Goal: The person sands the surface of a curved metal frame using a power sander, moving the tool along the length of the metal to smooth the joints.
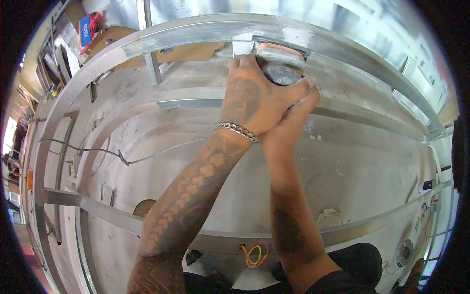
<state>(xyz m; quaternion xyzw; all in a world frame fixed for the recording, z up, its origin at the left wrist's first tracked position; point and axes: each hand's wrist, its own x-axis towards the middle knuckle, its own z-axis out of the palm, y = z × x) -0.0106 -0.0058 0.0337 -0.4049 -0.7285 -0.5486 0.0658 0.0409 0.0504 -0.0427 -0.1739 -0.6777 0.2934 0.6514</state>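
Note:
Both hands are closed around a dusty hand-held sander (281, 72), which has a dark rounded body and an orange-edged flat pad. Its pad side lies against the far curved bar of a metal frame (196, 33), at a pale patch on the bar. My left hand (252, 93), with a chain bracelet (236, 128) at the wrist, wraps over the sander's left side. Lower and to the right, my right hand (293, 105) grips the near end, its fingertips partly hidden behind the left hand. A thin dark cable (127, 160) runs from the left toward my wrists.
More metal bars (191, 103) cross the dusty floor (210, 181). Cardboard (193, 52) and a blue box (86, 30) lie at the far left. Near me, a loop of red and yellow wires (255, 255) sits by the nearest bar. A round fitting (405, 251) shows at the lower right.

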